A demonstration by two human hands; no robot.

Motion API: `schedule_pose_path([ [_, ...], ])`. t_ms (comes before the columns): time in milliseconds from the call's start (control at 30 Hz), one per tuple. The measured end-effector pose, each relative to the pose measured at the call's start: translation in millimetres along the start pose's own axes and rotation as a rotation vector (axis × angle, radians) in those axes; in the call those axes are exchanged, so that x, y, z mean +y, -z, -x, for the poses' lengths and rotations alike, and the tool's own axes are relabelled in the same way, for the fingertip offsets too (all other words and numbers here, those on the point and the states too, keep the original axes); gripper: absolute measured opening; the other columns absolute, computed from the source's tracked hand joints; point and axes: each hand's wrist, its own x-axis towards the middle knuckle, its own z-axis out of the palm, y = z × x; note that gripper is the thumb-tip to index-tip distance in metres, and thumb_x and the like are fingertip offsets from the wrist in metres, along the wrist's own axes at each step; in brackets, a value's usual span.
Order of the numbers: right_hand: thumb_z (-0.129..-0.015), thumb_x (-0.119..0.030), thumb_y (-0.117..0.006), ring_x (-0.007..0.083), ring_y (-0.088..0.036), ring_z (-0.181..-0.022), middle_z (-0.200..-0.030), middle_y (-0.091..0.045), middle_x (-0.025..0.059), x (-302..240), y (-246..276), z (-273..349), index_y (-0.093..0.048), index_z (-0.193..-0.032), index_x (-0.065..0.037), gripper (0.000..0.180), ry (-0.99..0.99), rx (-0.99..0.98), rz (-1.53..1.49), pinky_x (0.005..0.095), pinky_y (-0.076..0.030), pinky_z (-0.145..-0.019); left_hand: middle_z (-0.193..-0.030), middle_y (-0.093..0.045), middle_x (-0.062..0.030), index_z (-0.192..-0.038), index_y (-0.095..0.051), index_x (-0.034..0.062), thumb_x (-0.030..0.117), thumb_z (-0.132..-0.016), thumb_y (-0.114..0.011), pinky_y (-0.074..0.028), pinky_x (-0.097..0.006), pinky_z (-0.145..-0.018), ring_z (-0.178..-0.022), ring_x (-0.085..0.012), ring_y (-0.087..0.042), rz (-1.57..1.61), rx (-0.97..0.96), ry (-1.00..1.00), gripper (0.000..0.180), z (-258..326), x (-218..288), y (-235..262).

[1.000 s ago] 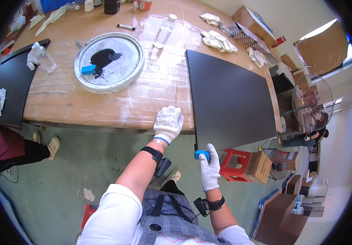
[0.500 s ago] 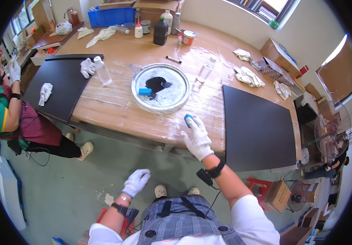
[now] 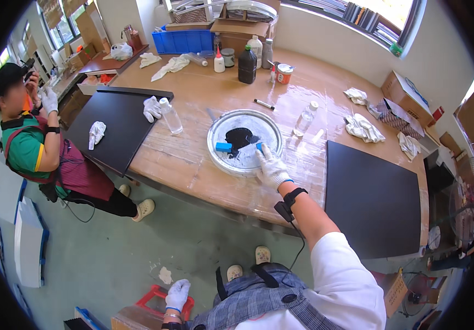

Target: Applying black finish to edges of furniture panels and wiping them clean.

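One blue block [image 3: 259, 147] sits at the fingertips of the gloved right hand [image 3: 273, 168], which are drawn in close and have hold of it, over the right part of the round tray [image 3: 231, 170]; whether its underside touches the tray cannot be determined. A second block [image 3: 223, 147] lies on the tray's left part, apart from the fingers, beside a black patch [image 3: 238, 136]. The left hand [image 3: 177, 295] is low, near a red stool [image 3: 148, 297], fingers loosely curled; their contents cannot be determined.
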Motion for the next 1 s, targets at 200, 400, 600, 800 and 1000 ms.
schedule_pose_path([
  [200, -0.085, -0.039, -0.062, 0.0416, -0.032, -0.138, -0.153, -0.026, 0.0242, 22.6, -0.5, -4.6, -0.039, -0.144, -0.002, 0.073, 0.059, -0.068, -0.061, 0.0438, -0.029, -0.114, -0.111, -0.068, -0.0133, -0.111, -0.067, 0.0055, 0.035, -0.092, -0.058, -0.048, -0.036, -0.094, -0.107, -0.0288, -0.063, -0.214, 0.006, 0.034, 0.037, 7.4, 51.9, -23.2],
  [400, -0.087, -0.043, -0.060, 0.0399, -0.039, -0.134, -0.152, -0.029, 0.0228, 47.1, -7.1, -0.4, -0.037, -0.145, -0.004, 0.073, 0.136, -0.023, -0.044, 0.0438, -0.036, -0.109, -0.113, -0.067, -0.0128, -0.112, -0.066, 0.0069, 0.037, -0.093, -0.054, -0.046, -0.036, -0.096, -0.110, -0.0292, -0.061, -0.322, -0.039, -0.042, 0.038, 5.2, 95.5, -33.6],
  [600, -0.089, -0.043, -0.057, 0.0373, -0.038, -0.135, -0.147, -0.037, 0.0221, 49.9, 8.6, 4.1, -0.047, -0.138, -0.002, 0.065, 0.198, -0.064, -0.098, 0.0433, -0.032, -0.112, -0.116, -0.066, -0.0125, -0.114, -0.066, 0.0083, 0.039, -0.092, -0.054, -0.045, -0.037, -0.099, -0.113, -0.0297, -0.060, -0.386, -0.053, -0.034, 0.040, 9.6, 83.5, -33.6],
  [800, -0.088, -0.040, -0.058, 0.0373, -0.043, -0.129, -0.144, -0.042, 0.0190, 51.6, 23.4, 10.1, -0.055, -0.131, -0.006, 0.055, 0.252, -0.086, -0.058, 0.0436, -0.037, -0.107, -0.113, -0.067, -0.0132, -0.113, -0.066, 0.0079, 0.039, -0.093, -0.055, -0.046, -0.037, -0.098, -0.110, -0.0295, -0.061, -0.362, -0.019, -0.064, 0.038, 22.8, 68.2, -27.2],
  [1000, -0.087, -0.038, -0.059, 0.0375, -0.043, -0.129, -0.144, -0.042, 0.0174, 46.1, 24.2, 10.7, -0.056, -0.130, -0.011, 0.051, 0.226, -0.060, -0.064, 0.0448, -0.039, -0.105, -0.116, -0.066, -0.0130, -0.115, -0.066, 0.0091, 0.041, -0.093, -0.055, -0.046, -0.038, -0.098, -0.112, -0.0303, -0.060, -0.386, -0.029, -0.036, 0.040, 32.3, 63.2, -18.6],
])
